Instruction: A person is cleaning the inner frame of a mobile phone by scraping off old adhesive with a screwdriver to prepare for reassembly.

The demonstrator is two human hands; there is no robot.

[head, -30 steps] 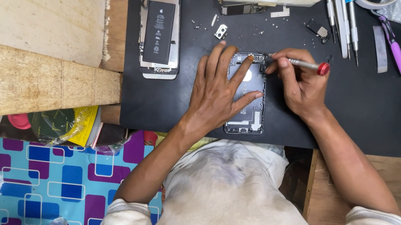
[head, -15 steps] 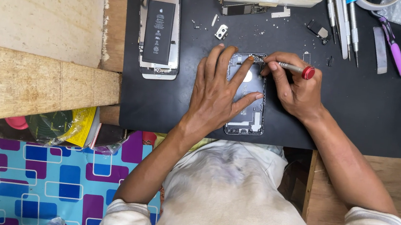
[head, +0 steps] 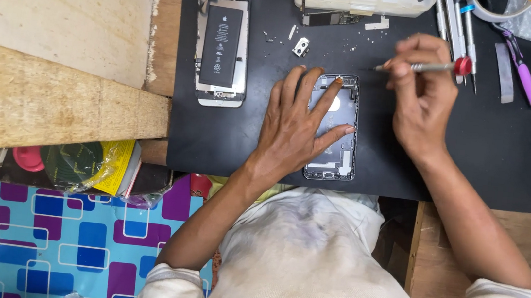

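— Grey phone shell (head: 339, 134) at mid-frame on the black surface (head: 494, 160)?
— Yes, left hand (head: 298, 123) spread flat on it, covering much. Right hand (head: 419, 96) pinches a screwdriver (head: 429, 66) upper right; opened phone (head: 222, 49) lies upper left.

The gutted phone shell (head: 339, 134) lies flat on the black mat, dark grey inside. The red-capped screwdriver (head: 429, 66) sits level, just up-right of it.

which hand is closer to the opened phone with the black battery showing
Left. The left hand rests on the grey phone shell just right of the opened phone; the right hand, holding a screwdriver, is farther right.
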